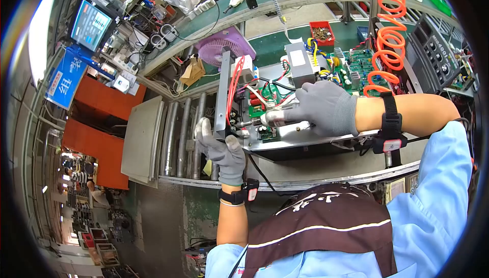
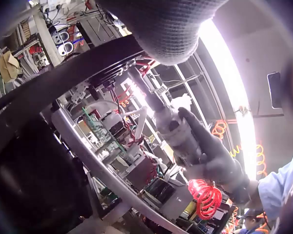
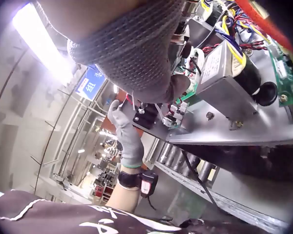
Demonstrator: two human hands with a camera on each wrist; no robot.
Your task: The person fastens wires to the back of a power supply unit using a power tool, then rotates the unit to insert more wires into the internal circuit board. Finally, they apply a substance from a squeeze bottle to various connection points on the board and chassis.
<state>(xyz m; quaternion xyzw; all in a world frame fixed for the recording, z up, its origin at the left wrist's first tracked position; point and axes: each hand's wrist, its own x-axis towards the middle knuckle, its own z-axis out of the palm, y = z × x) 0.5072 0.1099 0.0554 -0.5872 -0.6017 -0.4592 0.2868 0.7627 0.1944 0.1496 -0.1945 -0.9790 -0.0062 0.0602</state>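
Knit-gloved right hand [image 1: 323, 106] clamps a smooth cylindrical screwdriver [image 1: 282, 117]; left hand [image 1: 222, 148] grips flat metal panel [image 1: 222, 94]

Grey knit gloves [image 1: 326, 106]; orange coiled hose [image 1: 388, 38]; green circuit board [image 1: 360, 64]; fan [image 1: 225, 45] seemingly lilac.

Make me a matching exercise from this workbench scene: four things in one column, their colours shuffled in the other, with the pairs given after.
Things:
1. coiled air hose
2. small fan
3. parts bin
4. glove on the left hand

Colours:
a. grey
b. red
c. orange
d. purple

Pairs: 1-c, 2-d, 3-b, 4-a
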